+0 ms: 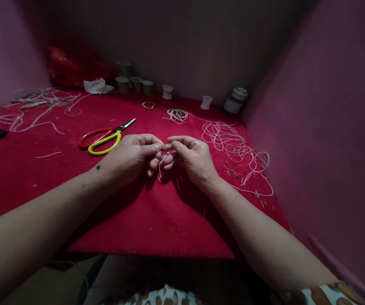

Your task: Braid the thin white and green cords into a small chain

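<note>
Over the middle of the red table, my left hand (137,154) and my right hand (191,157) meet at their fingertips. Both pinch a thin green and white braided cord (163,159), whose lower part dangles below the fingers. The thumb and forefinger of each hand are pressed together on it; the exact grip points are partly hidden by the fingers. Scissors (106,139) with one red and one yellow handle lie just beyond my left wrist, blades pointing away to the right.
Pink cord (223,137) lies tangled at the right, more cord (47,103) at the far left. Along the back stand spools (147,87) and a white jar (234,101). A braided loop (148,105) and a cord coil (177,115) lie before them. The red cloth (131,237) ends near my body.
</note>
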`<action>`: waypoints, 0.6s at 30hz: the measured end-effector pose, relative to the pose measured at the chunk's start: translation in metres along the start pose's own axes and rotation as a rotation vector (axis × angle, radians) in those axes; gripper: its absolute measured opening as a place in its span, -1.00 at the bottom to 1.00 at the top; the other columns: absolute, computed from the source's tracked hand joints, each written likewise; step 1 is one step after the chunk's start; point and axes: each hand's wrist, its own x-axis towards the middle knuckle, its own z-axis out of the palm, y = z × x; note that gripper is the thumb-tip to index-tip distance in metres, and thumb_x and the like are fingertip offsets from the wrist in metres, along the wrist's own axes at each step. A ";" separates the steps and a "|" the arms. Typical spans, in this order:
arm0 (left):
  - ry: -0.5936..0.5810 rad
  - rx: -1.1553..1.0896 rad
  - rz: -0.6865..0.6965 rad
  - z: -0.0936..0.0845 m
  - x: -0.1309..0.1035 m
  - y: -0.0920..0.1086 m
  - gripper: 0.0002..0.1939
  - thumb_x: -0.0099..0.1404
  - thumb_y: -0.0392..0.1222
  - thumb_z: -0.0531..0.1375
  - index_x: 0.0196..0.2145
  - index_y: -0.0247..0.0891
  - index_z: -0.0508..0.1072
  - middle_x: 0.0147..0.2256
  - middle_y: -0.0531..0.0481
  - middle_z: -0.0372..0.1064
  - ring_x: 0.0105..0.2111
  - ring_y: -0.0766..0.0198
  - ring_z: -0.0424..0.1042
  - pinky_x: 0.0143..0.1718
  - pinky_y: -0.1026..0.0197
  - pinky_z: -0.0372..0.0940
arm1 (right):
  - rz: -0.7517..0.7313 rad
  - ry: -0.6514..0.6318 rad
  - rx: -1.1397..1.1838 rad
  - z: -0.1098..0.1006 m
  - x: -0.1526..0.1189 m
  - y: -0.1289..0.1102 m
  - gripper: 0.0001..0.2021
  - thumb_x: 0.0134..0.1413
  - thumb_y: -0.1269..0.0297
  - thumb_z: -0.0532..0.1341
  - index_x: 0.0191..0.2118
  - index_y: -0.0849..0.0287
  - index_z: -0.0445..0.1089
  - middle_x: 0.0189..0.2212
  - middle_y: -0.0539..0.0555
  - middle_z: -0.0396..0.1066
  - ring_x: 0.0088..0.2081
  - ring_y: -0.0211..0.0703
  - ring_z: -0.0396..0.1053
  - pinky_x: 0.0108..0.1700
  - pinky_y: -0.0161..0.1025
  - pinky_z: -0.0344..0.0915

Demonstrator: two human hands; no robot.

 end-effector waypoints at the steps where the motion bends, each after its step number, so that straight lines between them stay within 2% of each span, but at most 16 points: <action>1: -0.002 -0.004 0.007 0.000 0.000 0.000 -0.91 0.17 -0.30 0.28 -0.46 -0.30 0.44 -0.71 0.03 0.31 -0.74 0.36 0.26 -0.71 0.35 0.20 | 0.000 0.003 0.006 0.000 0.000 -0.001 -0.94 0.17 0.45 0.18 -0.27 0.21 0.39 -0.46 -0.03 0.52 -0.57 -0.32 0.46 -0.51 -0.34 0.49; 7: 0.025 0.018 0.018 0.003 -0.002 0.001 -0.88 0.23 -0.32 0.23 -0.47 -0.29 0.43 -0.68 0.02 0.33 -0.72 0.33 0.31 -0.71 0.35 0.23 | 0.019 0.035 -0.050 0.002 -0.005 -0.006 -0.90 -0.01 0.44 0.32 -0.32 0.20 0.41 -0.48 -0.04 0.51 -0.56 -0.33 0.43 -0.50 -0.35 0.48; 11: 0.032 0.113 -0.003 0.004 -0.005 0.006 -0.86 0.27 -0.32 0.20 -0.46 -0.29 0.43 -0.68 0.01 0.36 -0.73 0.35 0.32 -0.73 0.39 0.20 | -0.019 0.051 -0.108 0.002 -0.005 -0.004 -0.95 0.04 0.39 0.28 -0.36 0.19 0.39 -0.49 -0.04 0.49 -0.57 -0.33 0.42 -0.51 -0.34 0.45; 15: -0.001 0.216 -0.068 0.005 -0.009 0.012 -0.91 0.28 -0.29 0.21 -0.40 -0.29 0.47 -0.70 0.01 0.37 -0.81 0.37 0.23 -0.79 0.38 0.12 | -0.114 0.078 -0.260 -0.002 -0.002 -0.001 -0.95 0.08 0.35 0.28 -0.37 0.20 0.44 -0.55 -0.07 0.44 -0.62 -0.39 0.32 -0.56 -0.39 0.32; 18: -0.023 0.235 -0.098 0.007 -0.010 0.014 -0.87 0.28 -0.26 0.23 -0.43 -0.30 0.49 -0.71 -0.01 0.38 -0.82 0.37 0.24 -0.79 0.38 0.12 | -0.190 0.083 -0.375 -0.004 -0.001 0.000 -0.94 0.09 0.33 0.29 -0.36 0.19 0.49 -0.54 -0.06 0.44 -0.56 -0.37 0.33 -0.51 -0.38 0.30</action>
